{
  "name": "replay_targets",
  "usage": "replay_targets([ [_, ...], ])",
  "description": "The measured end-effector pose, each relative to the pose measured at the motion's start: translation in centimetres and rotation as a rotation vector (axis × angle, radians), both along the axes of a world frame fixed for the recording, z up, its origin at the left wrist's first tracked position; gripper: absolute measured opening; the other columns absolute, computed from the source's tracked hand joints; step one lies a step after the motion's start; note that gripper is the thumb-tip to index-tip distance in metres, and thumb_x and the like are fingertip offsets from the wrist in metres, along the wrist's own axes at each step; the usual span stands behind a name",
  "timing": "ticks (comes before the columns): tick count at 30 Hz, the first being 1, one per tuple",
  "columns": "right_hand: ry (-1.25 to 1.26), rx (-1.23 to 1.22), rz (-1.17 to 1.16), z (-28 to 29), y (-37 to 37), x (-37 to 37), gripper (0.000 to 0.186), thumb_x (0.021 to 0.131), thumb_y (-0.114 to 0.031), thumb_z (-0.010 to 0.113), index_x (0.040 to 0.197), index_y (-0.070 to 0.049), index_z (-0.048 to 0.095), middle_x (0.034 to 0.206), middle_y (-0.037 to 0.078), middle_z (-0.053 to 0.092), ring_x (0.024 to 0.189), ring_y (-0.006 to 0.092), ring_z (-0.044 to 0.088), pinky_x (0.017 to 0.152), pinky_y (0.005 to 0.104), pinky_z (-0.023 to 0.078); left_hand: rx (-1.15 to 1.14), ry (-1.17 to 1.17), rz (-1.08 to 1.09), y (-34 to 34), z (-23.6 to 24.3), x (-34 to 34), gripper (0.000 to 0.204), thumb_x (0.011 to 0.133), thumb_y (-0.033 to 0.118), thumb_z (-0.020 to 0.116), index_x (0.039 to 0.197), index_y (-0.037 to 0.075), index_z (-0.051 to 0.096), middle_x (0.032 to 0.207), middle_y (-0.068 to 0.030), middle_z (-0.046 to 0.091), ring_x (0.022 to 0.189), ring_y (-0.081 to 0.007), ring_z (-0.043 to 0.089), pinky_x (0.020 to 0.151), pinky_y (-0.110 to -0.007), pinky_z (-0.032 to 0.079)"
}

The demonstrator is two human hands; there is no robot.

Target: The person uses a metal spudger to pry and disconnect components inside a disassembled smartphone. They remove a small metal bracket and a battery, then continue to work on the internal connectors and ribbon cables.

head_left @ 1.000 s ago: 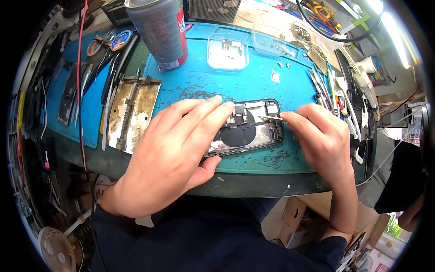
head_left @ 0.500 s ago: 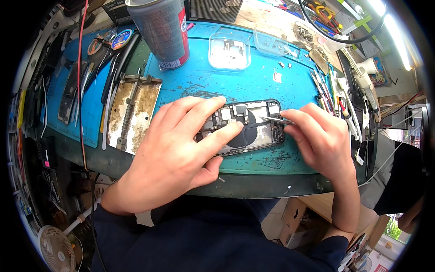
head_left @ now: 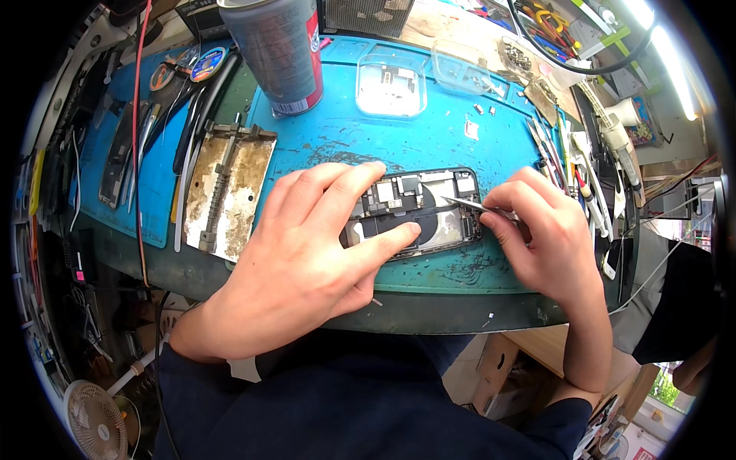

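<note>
An opened phone housing (head_left: 452, 226) lies on the blue mat (head_left: 406, 138), its internal board, black round pad and small parts showing. My left hand (head_left: 303, 253) holds it from the left, fingertips along its upper edge and the index fingertip on the black pad; my thumb is mostly hidden. My right hand (head_left: 552, 245) grips metal tweezers (head_left: 468, 203) between thumb and fingers, their tip over the right half of the phone, by the board.
A metal clamp fixture (head_left: 222, 184) stands left, beside assorted tools (head_left: 123, 161). At the back are a large can (head_left: 272, 61), plastic boxes (head_left: 391, 84) and small loose parts. Tweezers and brushes (head_left: 556, 161) line the right. A person's dark clothing and arm (head_left: 686, 299) show far right.
My left index finger has moved down from the board onto the black pad. My right fingers have shifted slightly downward and curled further round the tweezers, which now tilt more.
</note>
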State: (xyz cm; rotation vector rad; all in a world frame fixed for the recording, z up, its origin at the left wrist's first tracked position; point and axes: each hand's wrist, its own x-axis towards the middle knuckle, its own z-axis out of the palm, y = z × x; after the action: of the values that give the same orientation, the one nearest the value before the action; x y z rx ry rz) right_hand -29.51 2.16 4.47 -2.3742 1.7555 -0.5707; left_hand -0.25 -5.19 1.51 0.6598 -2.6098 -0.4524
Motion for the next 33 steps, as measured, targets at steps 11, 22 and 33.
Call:
replay_targets([
  [11, 0.015, -0.005, -0.045, 0.0, 0.2, 0.1, 0.016, 0.093, -0.014, 0.086, 0.101, -0.009, 0.073, 0.086, 0.007, 0.062, 0.071, 0.0295, 0.067, 0.063, 0.0404, 0.054, 0.003, 0.021, -0.002, 0.0, -0.1, 0.0, 0.063, 0.072, 0.004, 0.083, 0.132, 0.023, 0.081, 0.153, -0.0166, 0.06, 0.135, -0.0402, 0.058, 0.112, -0.052, 0.048],
  [22, -0.023, -0.008, -0.008, -0.4, 0.2, -0.1, 0.015, 0.094, -0.012, 0.085, 0.101, -0.007, 0.073, 0.085, 0.007, 0.063, 0.071, 0.0302, 0.068, 0.063, 0.0407, 0.054, 0.003, 0.018, -0.006, -0.1, -0.1, 0.0, 0.064, 0.072, 0.005, 0.083, 0.132, 0.023, 0.081, 0.153, -0.0164, 0.06, 0.134, -0.0403, 0.058, 0.111, -0.053, 0.048],
  [33, -0.009, 0.05, -0.041, 0.1, 0.5, 0.9, 0.012, 0.096, -0.008, 0.081, 0.104, -0.008, 0.072, 0.087, 0.009, 0.064, 0.072, 0.0324, 0.069, 0.064, 0.0415, 0.055, -0.024, 0.015, 0.018, 0.1, -0.1, -0.1, 0.063, 0.071, 0.006, 0.084, 0.132, 0.024, 0.081, 0.151, -0.0163, 0.061, 0.133, -0.0398, 0.06, 0.11, -0.053, 0.05],
])
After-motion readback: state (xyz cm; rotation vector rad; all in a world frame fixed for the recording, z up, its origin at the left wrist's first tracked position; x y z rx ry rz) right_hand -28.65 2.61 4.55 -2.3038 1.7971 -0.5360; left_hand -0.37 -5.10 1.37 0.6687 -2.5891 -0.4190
